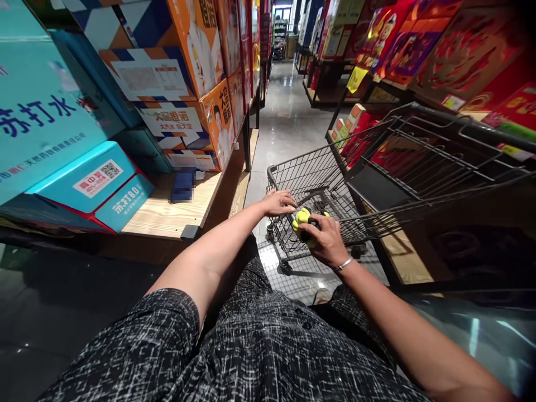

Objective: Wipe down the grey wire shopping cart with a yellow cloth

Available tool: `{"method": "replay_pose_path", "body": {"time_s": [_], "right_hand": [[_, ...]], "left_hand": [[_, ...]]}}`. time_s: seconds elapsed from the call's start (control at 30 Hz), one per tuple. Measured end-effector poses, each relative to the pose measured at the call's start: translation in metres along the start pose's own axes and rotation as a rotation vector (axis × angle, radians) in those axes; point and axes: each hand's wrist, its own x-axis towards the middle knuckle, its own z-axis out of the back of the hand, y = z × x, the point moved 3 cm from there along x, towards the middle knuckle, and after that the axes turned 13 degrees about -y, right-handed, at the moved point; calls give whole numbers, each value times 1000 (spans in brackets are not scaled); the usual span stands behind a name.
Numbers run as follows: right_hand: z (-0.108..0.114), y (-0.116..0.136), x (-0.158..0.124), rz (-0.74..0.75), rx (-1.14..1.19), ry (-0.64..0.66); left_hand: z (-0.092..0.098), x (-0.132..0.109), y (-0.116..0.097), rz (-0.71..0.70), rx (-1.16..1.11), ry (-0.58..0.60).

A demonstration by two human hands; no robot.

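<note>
A black wire shopping cart [310, 162] stands at an angle in front of me, its basket rim close to my hands. My left hand [278, 202] lies at the near edge of the basket with its fingers stretched toward my right hand. Wrapped in the fingers of my right hand [325, 237] is a yellow-green and black object [302, 216], held over the basket's near end. Its exact kind is unclear, since the fingers cover much of it. A silver bracelet [344, 264] sits on my right wrist.
On the left, a wooden shelf [167, 215] bears turquoise cartons [94, 184] and stacked orange-and-blue boxes [154, 75]. A dark blue item [183, 185] lies there. Red gift boxes [464, 53] fill the right shelves. A tiled aisle [281, 111] runs ahead between the shelves.
</note>
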Motion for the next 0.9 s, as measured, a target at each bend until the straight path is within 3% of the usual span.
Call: {"method": "replay_pose_path", "body": {"time_s": [0.17, 0.4, 0.57, 0.77, 0.83, 0.9], "right_hand": [[-38, 7, -26, 19, -13, -158], [-77, 8, -55, 56, -51, -109], [-98, 4, -63, -55, -1, 95], [-101, 13, -96, -82, 135, 558], [-95, 14, -105, -164, 152, 596], [-84, 13, -100, -216, 197, 538]], "left_hand": [[-22, -11, -10, 8, 17, -55], [-24, -8, 7, 66, 1, -161], [-24, -9, 12, 100, -38, -236], [-23, -19, 15, 82, -107, -370], [-23, -24, 17, 55, -137, -396], [-24, -27, 20, 53, -164, -398]]}}
